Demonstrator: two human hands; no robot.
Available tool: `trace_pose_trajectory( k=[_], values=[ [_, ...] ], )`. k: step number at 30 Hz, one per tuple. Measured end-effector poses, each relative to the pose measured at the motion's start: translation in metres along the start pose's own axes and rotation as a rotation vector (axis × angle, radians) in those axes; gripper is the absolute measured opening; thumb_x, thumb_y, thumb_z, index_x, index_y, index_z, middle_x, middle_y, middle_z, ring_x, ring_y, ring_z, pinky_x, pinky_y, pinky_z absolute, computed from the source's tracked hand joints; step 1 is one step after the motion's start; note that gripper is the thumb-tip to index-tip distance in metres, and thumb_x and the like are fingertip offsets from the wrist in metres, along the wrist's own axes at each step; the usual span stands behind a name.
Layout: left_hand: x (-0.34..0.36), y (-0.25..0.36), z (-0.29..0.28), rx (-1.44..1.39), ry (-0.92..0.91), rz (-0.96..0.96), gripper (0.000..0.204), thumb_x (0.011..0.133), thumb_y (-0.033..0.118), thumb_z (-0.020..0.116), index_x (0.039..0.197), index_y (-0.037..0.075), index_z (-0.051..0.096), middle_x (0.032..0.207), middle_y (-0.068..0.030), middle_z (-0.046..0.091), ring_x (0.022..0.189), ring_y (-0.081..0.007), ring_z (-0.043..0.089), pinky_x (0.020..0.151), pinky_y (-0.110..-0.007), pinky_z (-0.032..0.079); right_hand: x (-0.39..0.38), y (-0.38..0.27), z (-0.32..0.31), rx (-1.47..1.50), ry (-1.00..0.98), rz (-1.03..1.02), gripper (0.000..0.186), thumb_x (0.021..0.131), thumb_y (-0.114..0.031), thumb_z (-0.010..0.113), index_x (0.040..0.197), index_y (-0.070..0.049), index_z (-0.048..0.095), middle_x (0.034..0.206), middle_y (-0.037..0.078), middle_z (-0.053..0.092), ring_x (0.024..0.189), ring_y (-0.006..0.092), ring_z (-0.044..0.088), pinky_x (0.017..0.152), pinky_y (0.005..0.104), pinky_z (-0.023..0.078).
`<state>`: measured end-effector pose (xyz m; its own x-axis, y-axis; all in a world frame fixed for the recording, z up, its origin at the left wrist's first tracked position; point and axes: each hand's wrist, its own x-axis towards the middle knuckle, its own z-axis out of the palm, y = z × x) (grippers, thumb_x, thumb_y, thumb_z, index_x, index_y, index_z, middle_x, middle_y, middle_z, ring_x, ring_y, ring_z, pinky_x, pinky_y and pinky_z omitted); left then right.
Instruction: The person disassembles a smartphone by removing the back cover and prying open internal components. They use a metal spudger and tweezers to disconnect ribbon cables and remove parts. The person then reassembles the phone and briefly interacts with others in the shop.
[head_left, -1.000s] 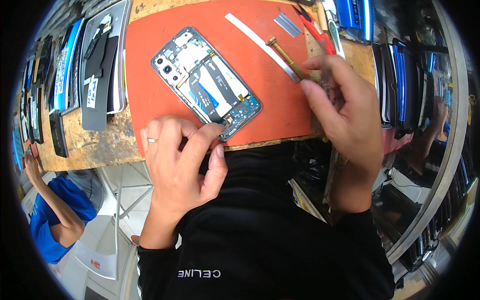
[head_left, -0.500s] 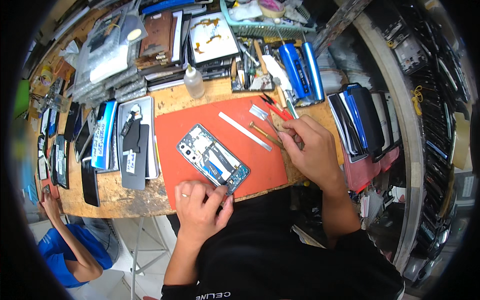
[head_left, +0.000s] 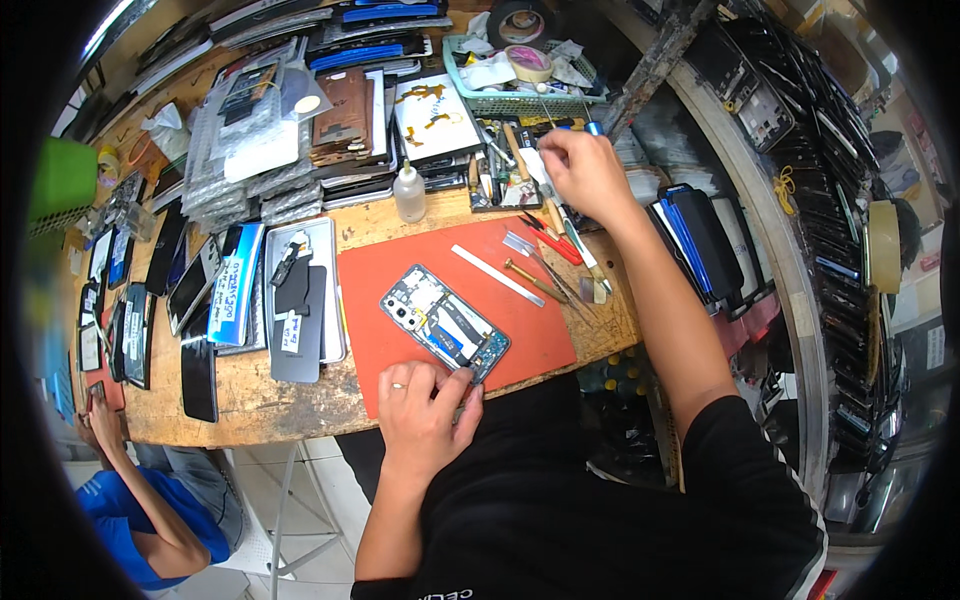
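On an orange-red mat (head_left: 375, 330) lies an opened smartphone (head_left: 447, 325), its back off and its inner boards and blue-and-black battery area showing. My left hand (head_left: 425, 415), with a ring on one finger, grips the phone's near corner with curled fingers. Reaching far to the right, my right hand (head_left: 588, 175) is curled over the blue cylindrical tools, which it mostly hides. Just a blue end (head_left: 595, 128) and thin shafts show past the knuckles. What its fingers hold is hidden. Right of the phone lie a white strip (head_left: 497, 275), a brass-coloured screwdriver (head_left: 535, 282) and tweezers (head_left: 570, 290).
Red-handled pliers (head_left: 555, 240) lie beyond the mat. A dropper bottle (head_left: 409, 192) stands behind it. Phone parts sit in a tray (head_left: 335, 330) at left, near stacked bubble-wrapped packs (head_left: 265, 190). A teal basket (head_left: 520, 102) is at the back. Another person's arm (head_left: 140, 475) is at far left.
My right hand has left the tweezers and small tools beside the mat and moved up and away to the blue cylinders. My left hand stays at the phone. The view has shifted slightly.
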<state>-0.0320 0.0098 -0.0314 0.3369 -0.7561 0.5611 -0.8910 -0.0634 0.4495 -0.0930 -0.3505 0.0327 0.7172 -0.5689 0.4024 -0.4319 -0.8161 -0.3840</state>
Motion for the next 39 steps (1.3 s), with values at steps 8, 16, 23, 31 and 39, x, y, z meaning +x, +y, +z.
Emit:
trace_pose_trajectory(
  k=[8, 16, 23, 31, 39],
  values=[
    [-0.002, -0.003, -0.001, -0.053, 0.003, 0.005, 0.023, 0.083, 0.020, 0.087, 0.103, 0.012, 0.078, 0.088, -0.0048, 0.055, 0.087, -0.0275, 0.059, 0.083, -0.045, 0.047, 0.052, -0.012, 0.014, 0.039, 0.016, -0.052, 0.021, 0.096, -0.016, 0.073, 0.110, -0.002, 0.081, 0.098, 0.023, 0.080, 0.092, 0.0370, 0.079, 0.084, 0.0454, 0.061],
    [-0.004, -0.003, -0.003, -0.058, -0.009, 0.010, 0.020, 0.090, 0.024, 0.083, 0.105, 0.013, 0.074, 0.096, -0.0057, 0.057, 0.094, -0.0268, 0.061, 0.088, -0.043, 0.047, 0.057, -0.107, -0.027, 0.110, 0.002, -0.092, 0.025, 0.101, -0.022, 0.074, 0.096, 0.003, 0.077, 0.074, 0.020, 0.071, 0.064, 0.0313, 0.069, 0.065, 0.0447, 0.053],
    [-0.007, -0.006, 0.000, -0.072, -0.002, 0.029, 0.025, 0.091, 0.026, 0.082, 0.110, 0.013, 0.074, 0.098, -0.0059, 0.059, 0.097, -0.0278, 0.063, 0.088, -0.043, 0.048, 0.056, -0.207, -0.044, 0.316, -0.036, -0.361, 0.030, 0.105, -0.008, 0.061, 0.131, 0.003, 0.069, 0.091, 0.015, 0.075, 0.075, 0.0253, 0.071, 0.070, 0.0378, 0.055],
    [-0.010, -0.007, 0.008, -0.089, 0.022, 0.022, 0.024, 0.091, 0.027, 0.082, 0.108, 0.013, 0.072, 0.097, -0.0048, 0.058, 0.097, -0.0260, 0.062, 0.087, -0.043, 0.048, 0.049, -0.233, -0.043, 0.241, -0.047, -0.516, 0.017, 0.102, -0.010, 0.070, 0.092, 0.003, 0.073, 0.073, 0.014, 0.065, 0.064, 0.0252, 0.065, 0.059, 0.0375, 0.048],
    [-0.011, -0.006, 0.004, -0.064, 0.014, 0.030, 0.023, 0.090, 0.028, 0.084, 0.107, 0.015, 0.076, 0.093, -0.0047, 0.059, 0.092, -0.0260, 0.062, 0.084, -0.043, 0.047, 0.032, -0.232, -0.109, 0.183, -0.039, -0.517, 0.035, 0.115, -0.015, 0.052, 0.087, 0.001, 0.063, 0.075, 0.009, 0.059, 0.067, 0.0170, 0.055, 0.066, 0.0308, 0.046]
  ],
)
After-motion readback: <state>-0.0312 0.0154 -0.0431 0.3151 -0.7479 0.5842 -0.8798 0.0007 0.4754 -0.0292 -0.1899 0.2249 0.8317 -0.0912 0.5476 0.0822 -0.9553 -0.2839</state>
